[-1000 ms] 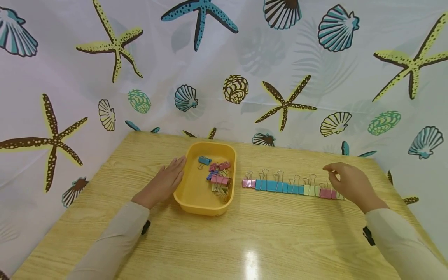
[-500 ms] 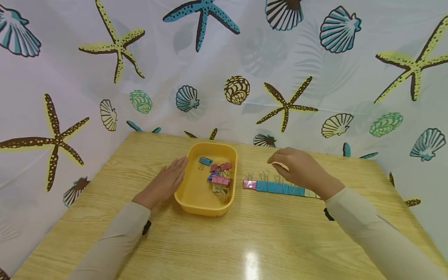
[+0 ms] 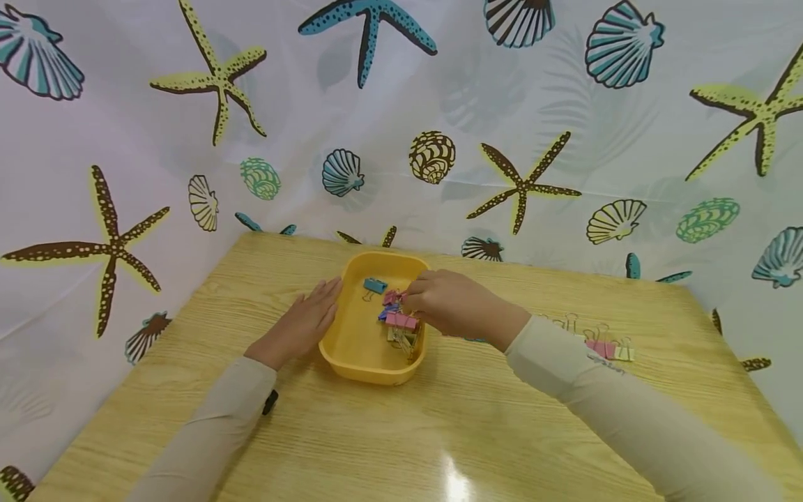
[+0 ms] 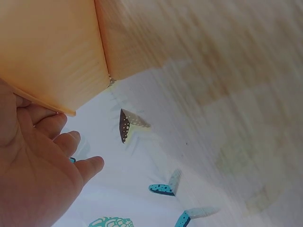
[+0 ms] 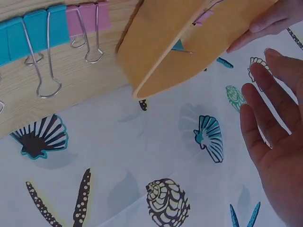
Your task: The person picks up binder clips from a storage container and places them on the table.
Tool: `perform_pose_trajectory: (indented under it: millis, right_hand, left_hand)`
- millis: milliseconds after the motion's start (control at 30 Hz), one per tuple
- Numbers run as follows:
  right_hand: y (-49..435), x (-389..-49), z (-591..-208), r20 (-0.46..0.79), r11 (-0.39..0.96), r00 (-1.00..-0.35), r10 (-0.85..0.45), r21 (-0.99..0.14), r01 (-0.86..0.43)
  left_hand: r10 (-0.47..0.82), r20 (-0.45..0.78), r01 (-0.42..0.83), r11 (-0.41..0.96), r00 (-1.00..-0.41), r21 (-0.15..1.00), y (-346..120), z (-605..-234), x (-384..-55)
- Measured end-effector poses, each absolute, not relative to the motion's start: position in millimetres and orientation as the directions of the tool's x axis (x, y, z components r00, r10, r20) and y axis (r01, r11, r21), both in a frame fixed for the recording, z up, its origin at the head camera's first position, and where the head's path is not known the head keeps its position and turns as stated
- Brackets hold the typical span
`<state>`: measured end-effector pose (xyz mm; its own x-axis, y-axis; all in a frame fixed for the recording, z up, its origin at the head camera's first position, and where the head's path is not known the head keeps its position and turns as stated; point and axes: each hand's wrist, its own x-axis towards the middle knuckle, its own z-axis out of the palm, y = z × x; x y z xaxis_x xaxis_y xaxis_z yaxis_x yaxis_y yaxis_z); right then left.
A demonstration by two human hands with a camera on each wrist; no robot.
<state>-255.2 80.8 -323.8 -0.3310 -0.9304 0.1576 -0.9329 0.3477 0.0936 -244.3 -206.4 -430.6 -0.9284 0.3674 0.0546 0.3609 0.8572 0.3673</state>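
Observation:
My left hand [image 3: 297, 324] lies with straight fingers along the left side of a yellow plastic tray [image 3: 370, 376]; in the left wrist view its fingertips [image 4: 59, 120] touch the tray's rim. Inside the tray a pile of binder clips [image 3: 401, 322], pink, blue and pale yellow, sits at the right, and one blue binder clip [image 3: 375, 285] lies apart near the back. My right hand [image 3: 458, 303] reaches over the right rim to the pile. In the right wrist view its visible fingers [image 5: 258, 137] are loosely bent, with no clip seen among them; the thumb is out of sight.
Right of the tray runs a row of binder clips with handles pointing back, partly hidden by my right arm; a pink clip [image 3: 600, 348] and a pale yellow clip [image 3: 624, 353] show at its right end. A patterned cloth [image 3: 389, 195] hangs behind the wooden table [image 3: 351, 446].
My right hand has moved left, from the right end of the clip row, across it, to the pile in the tray. My left hand has stayed beside the tray.

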Motion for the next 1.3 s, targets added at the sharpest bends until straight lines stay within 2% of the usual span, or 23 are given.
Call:
perform_pose_trajectory:
  millis: [167, 300, 467, 667, 867, 1133, 1300]
  right_hand:
    - [56.5, -252.2, -336.2, 0.051, 0.322, -0.318, -0.947, 0.129, -0.938]
    - [44.5, -249.1, -346.4, -0.065, 0.341, -0.354, -0.933, 0.153, -0.928]
    - [34.6, -250.2, -355.7, -0.125, 0.365, -0.393, -0.911, 0.198, -0.91]
    - [28.2, -254.1, -362.2, -0.204, 0.397, -0.433, -0.878, 0.198, -0.896]
    - [27.3, -257.7, -364.1, -0.245, 0.391, -0.436, -0.866, 0.214, -0.895]
    - [27.6, -260.3, -361.3, -0.291, 0.455, -0.471, -0.833, 0.125, -0.882]
    - [28.3, -261.9, -364.3, -0.299, 0.417, -0.462, -0.835, 0.203, -0.886]
  left_hand:
    - [0.367, 0.049, 0.357, 0.856, -0.929, 0.375, -207.0, -431.0, -243.1]
    - [0.365, 0.047, 0.355, 0.856, -0.93, 0.377, -207.4, -432.5, -242.1]
    - [0.361, 0.053, 0.354, 0.858, -0.931, 0.372, -207.6, -433.9, -242.3]
    - [0.36, 0.054, 0.353, 0.856, -0.931, 0.377, -206.8, -431.7, -241.2]
    - [0.369, 0.06, 0.363, 0.85, -0.927, 0.381, -207.6, -431.9, -241.6]
    - [0.371, 0.052, 0.361, 0.848, -0.927, 0.388, -207.9, -427.7, -242.3]
    - [0.368, 0.054, 0.358, 0.844, -0.928, 0.399, -207.1, -429.1, -243.6]
